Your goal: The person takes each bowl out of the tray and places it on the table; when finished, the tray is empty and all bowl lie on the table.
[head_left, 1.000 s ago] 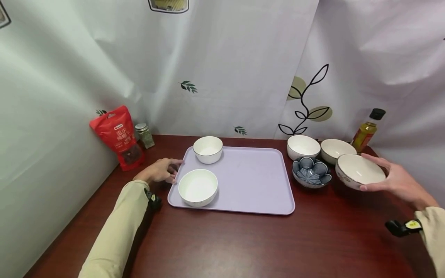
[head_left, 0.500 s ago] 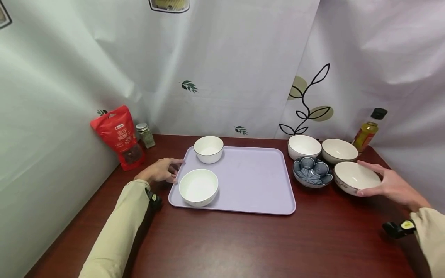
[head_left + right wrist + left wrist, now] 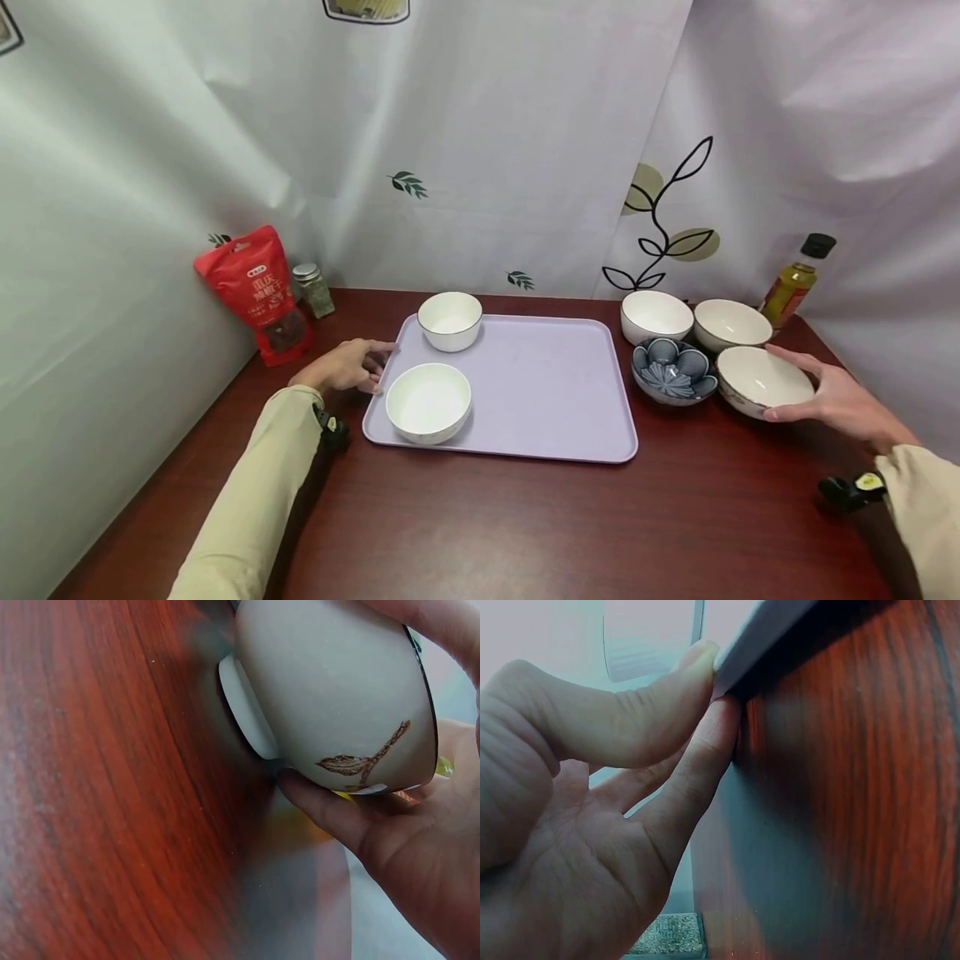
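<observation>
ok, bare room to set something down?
Free: lilac rectangular tray, right of its two white round bowls; red-brown wooden table in front, between beige sleeves. Crowded: right of tray, three white round bowls, blue floral bowl, right hand, black-capped bottle.

Right hand (image 3: 846, 405) grips rightmost bowl (image 3: 761, 385); left hand (image 3: 347, 365) touches tray (image 3: 551, 387).

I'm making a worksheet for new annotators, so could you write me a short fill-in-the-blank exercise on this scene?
1. The person's ____ hand holds a bowl with a brown leaf pattern.
2. The lilac tray carries ____ white bowls.
3. The pouch beside the small jar is mainly ____.
4. The cap on the bottle is ____.

Missing words: right; two; red; black.
</observation>
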{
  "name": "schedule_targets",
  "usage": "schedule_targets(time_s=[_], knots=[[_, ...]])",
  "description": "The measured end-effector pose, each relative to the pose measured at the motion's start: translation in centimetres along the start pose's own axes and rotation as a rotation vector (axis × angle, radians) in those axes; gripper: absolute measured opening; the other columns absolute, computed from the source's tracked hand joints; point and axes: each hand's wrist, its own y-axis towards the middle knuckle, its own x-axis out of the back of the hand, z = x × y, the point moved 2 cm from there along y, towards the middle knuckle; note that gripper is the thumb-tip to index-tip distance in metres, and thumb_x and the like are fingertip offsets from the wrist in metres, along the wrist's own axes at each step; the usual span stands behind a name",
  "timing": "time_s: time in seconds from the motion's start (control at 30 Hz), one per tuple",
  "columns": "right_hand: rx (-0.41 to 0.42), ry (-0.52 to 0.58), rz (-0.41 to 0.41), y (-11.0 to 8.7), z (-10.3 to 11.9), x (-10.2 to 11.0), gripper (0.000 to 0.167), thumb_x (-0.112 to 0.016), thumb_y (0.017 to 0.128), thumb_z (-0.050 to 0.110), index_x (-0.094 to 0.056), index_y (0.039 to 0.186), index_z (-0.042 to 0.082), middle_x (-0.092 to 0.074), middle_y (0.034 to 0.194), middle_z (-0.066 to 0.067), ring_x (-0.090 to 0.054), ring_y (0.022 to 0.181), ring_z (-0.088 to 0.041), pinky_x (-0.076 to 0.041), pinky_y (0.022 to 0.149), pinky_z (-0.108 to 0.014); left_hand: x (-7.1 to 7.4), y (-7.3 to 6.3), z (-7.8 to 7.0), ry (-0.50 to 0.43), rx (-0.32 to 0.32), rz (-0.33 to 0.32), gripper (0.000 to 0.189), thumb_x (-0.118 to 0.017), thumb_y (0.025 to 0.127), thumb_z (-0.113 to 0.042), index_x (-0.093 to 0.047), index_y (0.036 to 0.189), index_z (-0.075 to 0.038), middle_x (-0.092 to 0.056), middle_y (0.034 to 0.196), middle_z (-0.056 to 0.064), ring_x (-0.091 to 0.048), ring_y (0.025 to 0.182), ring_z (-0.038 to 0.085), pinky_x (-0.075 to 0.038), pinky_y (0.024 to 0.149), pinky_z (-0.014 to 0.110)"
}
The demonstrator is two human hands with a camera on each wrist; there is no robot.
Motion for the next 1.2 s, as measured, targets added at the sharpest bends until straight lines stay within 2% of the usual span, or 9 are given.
schedule_targets(time_s=[0.23,0.43,0.5,0.57,0.67,0.7,0.73,0.97,1.2], knots=[[0.004,-0.016,0.008,-0.2,0.1,-0.2,0.100,-0.079,0.084,0.032,-0.018,0.162,0.020,-0.029,0.155,-0.032,-0.022,0.104,0.019,-0.028,0.077,-0.013,0.0,0.1,0.2,0.007,0.007,0.001,0.082,-0.079,0.078,-0.002,-0.042,0.151,-0.002,-0.068,0.120,0.023,-0.066,0.107,0.029,-0.057,0.087,0.037],[0.136,-0.045,-0.011,-0.1,0.8,0.3,0.101,-0.082,0.079,0.020,-0.022,0.159,0.004,-0.033,0.150,-0.033,-0.025,0.105,0.025,-0.022,0.080,-0.002,0.0,-0.1,0.2,0.016,0.009,-0.001,0.082,-0.079,0.077,0.000,-0.042,0.151,-0.001,-0.067,0.120,0.023,-0.066,0.105,0.028,-0.057,0.087,0.037],[0.137,-0.103,0.004,0.0,1.7,1.0,0.100,-0.082,0.080,0.022,-0.024,0.157,-0.003,-0.038,0.146,-0.037,-0.038,0.122,0.011,-0.030,0.087,-0.007,0.0,-0.1,0.2,0.011,0.010,-0.001,0.082,-0.079,0.077,0.000,-0.042,0.151,-0.001,-0.067,0.119,0.023,-0.066,0.105,0.028,-0.057,0.086,0.037],[0.116,-0.181,-0.002,0.0,3.0,1.8,0.097,-0.082,0.081,0.028,-0.027,0.153,-0.009,-0.042,0.141,-0.042,-0.049,0.133,-0.017,-0.043,0.097,-0.024,-0.1,0.0,0.2,0.007,0.008,0.000,0.082,-0.079,0.077,-0.001,-0.042,0.151,-0.002,-0.068,0.119,0.023,-0.066,0.106,0.029,-0.058,0.086,0.037],[0.079,-0.274,-0.012,0.0,5.4,2.8,0.094,-0.079,0.084,0.035,-0.031,0.148,-0.015,-0.045,0.134,-0.046,-0.047,0.120,-0.064,-0.046,0.092,-0.060,-0.1,-0.1,0.2,-0.002,0.002,-0.003,0.082,-0.079,0.078,-0.001,-0.042,0.151,-0.002,-0.068,0.119,0.023,-0.066,0.107,0.030,-0.058,0.086,0.037],[0.088,-0.293,-0.028,0.0,6.3,2.9,0.092,-0.079,0.084,0.036,-0.033,0.146,-0.015,-0.045,0.133,-0.046,-0.046,0.120,-0.065,-0.042,0.090,-0.068,-0.1,-0.1,0.2,0.001,0.003,-0.006,0.082,-0.079,0.078,-0.002,-0.043,0.151,-0.002,-0.068,0.120,0.023,-0.066,0.107,0.030,-0.058,0.087,0.038],[0.108,-0.310,-0.047,0.1,7.0,2.9,0.089,-0.079,0.084,0.036,-0.037,0.144,-0.015,-0.047,0.133,-0.045,-0.049,0.119,-0.065,-0.043,0.090,-0.068,-0.1,-0.1,0.3,0.002,0.005,-0.008,0.081,-0.079,0.078,-0.001,-0.043,0.151,-0.002,-0.068,0.119,0.023,-0.066,0.107,0.030,-0.058,0.087,0.038],[0.335,-0.382,-0.194,0.3,12.0,0.9,0.070,-0.085,0.077,0.030,-0.058,0.131,-0.005,-0.060,0.125,-0.033,-0.061,0.107,-0.046,-0.047,0.084,-0.058,-0.2,-0.1,0.2,0.005,0.019,-0.012,0.080,-0.078,0.079,-0.001,-0.043,0.151,-0.003,-0.068,0.120,0.023,-0.066,0.107,0.029,-0.058,0.086,0.036],[0.422,-0.330,-0.126,1.2,16.7,-1.9,0.065,-0.083,0.080,0.028,-0.060,0.133,0.000,-0.063,0.126,-0.025,-0.062,0.112,-0.039,-0.048,0.093,-0.059,-0.1,-0.2,0.0,0.004,0.006,-0.014,0.079,-0.077,0.079,0.000,-0.043,0.151,-0.002,-0.068,0.120,0.024,-0.066,0.109,0.031,-0.058,0.089,0.040]])
